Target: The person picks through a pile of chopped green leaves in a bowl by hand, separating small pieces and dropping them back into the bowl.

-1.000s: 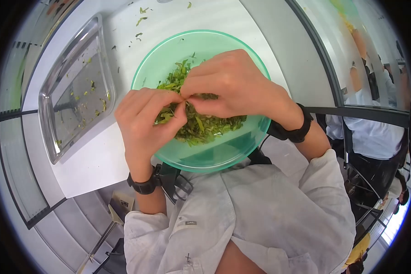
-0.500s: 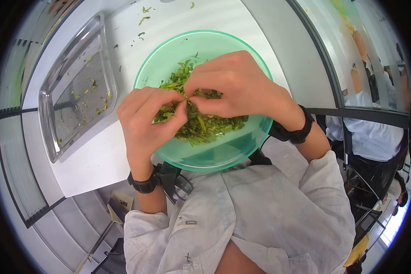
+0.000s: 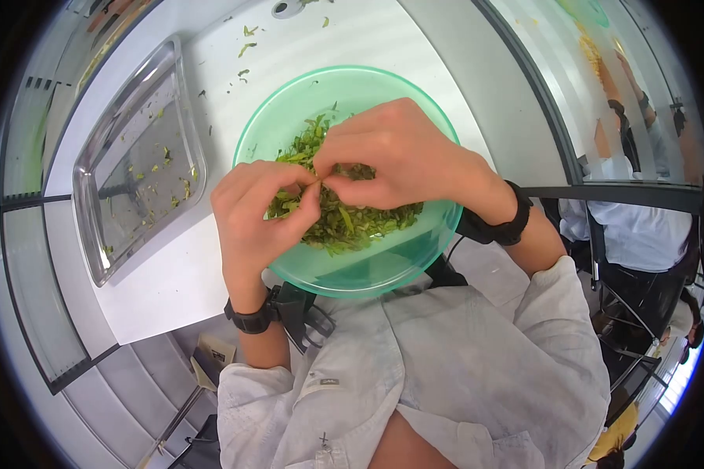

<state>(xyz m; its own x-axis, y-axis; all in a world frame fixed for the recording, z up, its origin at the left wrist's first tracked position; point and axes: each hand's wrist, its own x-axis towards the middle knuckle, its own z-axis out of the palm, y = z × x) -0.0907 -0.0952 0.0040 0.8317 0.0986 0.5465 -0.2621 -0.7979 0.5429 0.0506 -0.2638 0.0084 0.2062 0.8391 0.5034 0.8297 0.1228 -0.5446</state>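
Observation:
Over a translucent green bowl [image 3: 344,277] on the white table, both my hands are closed in a pinch with their fingertips meeting. Torn green leaves [image 3: 360,227] lie heaped in the bowl beneath them. My left hand [image 3: 262,203] has thumb and forefinger pressed together above the left part of the heap. From the right, my right hand [image 3: 395,156] pinches at the same spot. Whatever sits between the fingertips is too small and covered to make out. Parts of the leaf heap are hidden under the hands.
A clear rectangular tray [image 3: 90,195] with scattered leaf scraps stands left of the bowl. Leaf bits [image 3: 246,48] lie on the white table [image 3: 156,301] behind it. A grey partition edge runs along the right. Other people sit farther right, one in a white shirt [image 3: 641,234].
The view has shifted slightly, so the bowl and tray appear a little lower. My hands keep their pinch at the same place over the leaves, with the fingertips drawn closer together.

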